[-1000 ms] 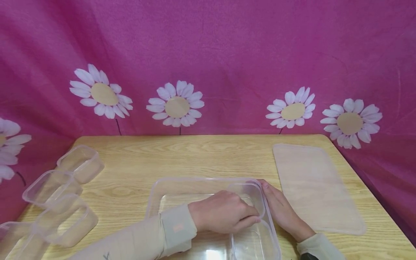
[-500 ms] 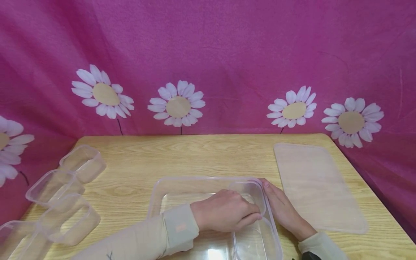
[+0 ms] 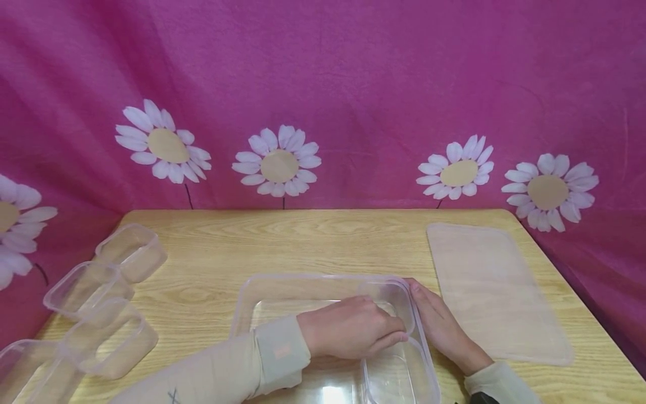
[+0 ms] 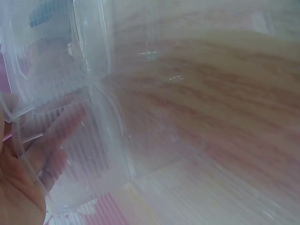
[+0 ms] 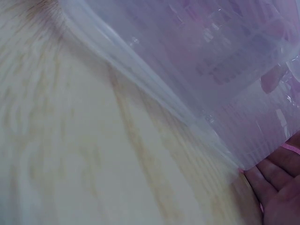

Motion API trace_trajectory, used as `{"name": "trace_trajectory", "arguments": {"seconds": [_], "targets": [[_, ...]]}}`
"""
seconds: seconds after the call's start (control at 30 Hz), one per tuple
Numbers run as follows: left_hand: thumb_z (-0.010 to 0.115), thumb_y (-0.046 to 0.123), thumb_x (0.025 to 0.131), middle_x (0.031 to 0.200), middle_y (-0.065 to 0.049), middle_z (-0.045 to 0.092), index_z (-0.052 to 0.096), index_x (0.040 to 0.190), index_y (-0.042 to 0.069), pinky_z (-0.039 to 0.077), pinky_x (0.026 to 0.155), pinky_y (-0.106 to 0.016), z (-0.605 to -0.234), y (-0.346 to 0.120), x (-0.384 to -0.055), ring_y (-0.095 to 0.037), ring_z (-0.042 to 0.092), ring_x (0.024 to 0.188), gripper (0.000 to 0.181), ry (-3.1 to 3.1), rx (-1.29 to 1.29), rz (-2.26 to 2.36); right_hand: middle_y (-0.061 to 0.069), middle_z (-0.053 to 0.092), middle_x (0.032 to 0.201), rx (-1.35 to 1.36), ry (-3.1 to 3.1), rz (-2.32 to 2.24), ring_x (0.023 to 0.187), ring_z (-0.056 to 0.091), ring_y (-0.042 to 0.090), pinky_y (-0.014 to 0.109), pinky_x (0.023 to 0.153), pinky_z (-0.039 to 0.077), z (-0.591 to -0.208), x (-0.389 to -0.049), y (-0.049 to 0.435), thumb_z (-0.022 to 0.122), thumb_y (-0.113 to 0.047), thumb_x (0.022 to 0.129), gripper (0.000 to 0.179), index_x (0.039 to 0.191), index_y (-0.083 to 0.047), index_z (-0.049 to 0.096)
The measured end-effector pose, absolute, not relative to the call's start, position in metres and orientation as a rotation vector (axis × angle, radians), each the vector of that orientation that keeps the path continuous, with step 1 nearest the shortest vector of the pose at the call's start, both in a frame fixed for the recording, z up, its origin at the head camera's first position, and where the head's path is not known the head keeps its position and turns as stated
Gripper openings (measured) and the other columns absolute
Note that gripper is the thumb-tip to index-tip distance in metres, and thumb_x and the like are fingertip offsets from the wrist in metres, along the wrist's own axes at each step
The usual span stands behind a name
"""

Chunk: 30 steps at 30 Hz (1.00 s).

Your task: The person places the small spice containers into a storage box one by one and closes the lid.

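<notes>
A large clear plastic box (image 3: pixel 295 287) stands at the table's front, with two small clear containers against its right wall. My left hand (image 3: pixel 348 326) reaches over the box with curled fingers and pinches the rim of the far small container (image 3: pixel 401 294), close to where it meets the near small container (image 3: pixel 391 377). Its fingertips are hidden from above. My right hand (image 3: pixel 441 325) lies along the outside of the box's right wall, its fairly straight fingers touching the far corner. In the right wrist view, the right hand (image 5: pixel 279 185) shows beside the box's corner.
A flat frosted lid (image 3: pixel 499 294) lies to the right on the wooden table (image 3: pixel 303 241). Several small clear containers line the left side, among them a far one (image 3: pixel 133 252). Behind the table hangs a magenta flowered cloth (image 3: pixel 353 84).
Both hands stay in the same places on the box and the small container. The whole scene sits slightly further right in the head view.
</notes>
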<state>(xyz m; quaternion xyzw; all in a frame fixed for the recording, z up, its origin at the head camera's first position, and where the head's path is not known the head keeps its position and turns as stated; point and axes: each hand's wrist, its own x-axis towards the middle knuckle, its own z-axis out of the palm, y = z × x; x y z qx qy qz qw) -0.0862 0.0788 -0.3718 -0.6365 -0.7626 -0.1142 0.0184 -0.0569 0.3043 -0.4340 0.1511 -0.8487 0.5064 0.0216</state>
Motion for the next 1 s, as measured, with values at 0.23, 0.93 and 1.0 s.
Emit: {"name": "trace_trajectory", "arguments": {"seconds": [0.23, 0.93, 1.0], "targets": [[0.044, 0.027, 0.112, 0.064, 0.012, 0.039, 0.063, 0.088, 0.016, 0.039, 0.062, -0.008, -0.366, 0.077, -0.088, 0.001, 0.036, 0.054, 0.032, -2.437, -2.032, -0.449, 0.015, 0.067, 0.132, 0.454, -2.644, 1.582, 0.117, 0.061, -0.003, 0.016, 0.100, 0.048, -0.432, -0.056, 0.305, 0.016, -0.023, 0.115, 0.051, 0.140, -0.005, 0.057], [0.045, 0.024, 0.111, 0.072, 0.010, 0.051, 0.062, 0.092, 0.015, 0.051, 0.079, -0.014, -0.329, 0.059, -0.089, 0.001, 0.047, 0.063, 0.027, -2.374, -1.911, -0.616, 0.007, 0.068, 0.129, 0.501, -2.618, 1.608, 0.118, 0.062, -0.003, 0.018, 0.102, 0.049, -0.435, -0.055, 0.302, 0.016, -0.020, 0.115, 0.050, 0.140, -0.003, 0.055], [0.043, 0.024, 0.112, 0.069, 0.010, 0.049, 0.062, 0.090, 0.016, 0.051, 0.079, -0.015, -0.323, 0.056, -0.090, 0.000, 0.048, 0.061, 0.029, -2.392, -1.894, -0.627, 0.001, 0.068, 0.127, 0.521, -2.607, 1.588, 0.117, 0.062, -0.003, 0.019, 0.101, 0.050, -0.434, -0.055, 0.303, 0.016, -0.017, 0.114, 0.049, 0.139, -0.002, 0.055]]}}
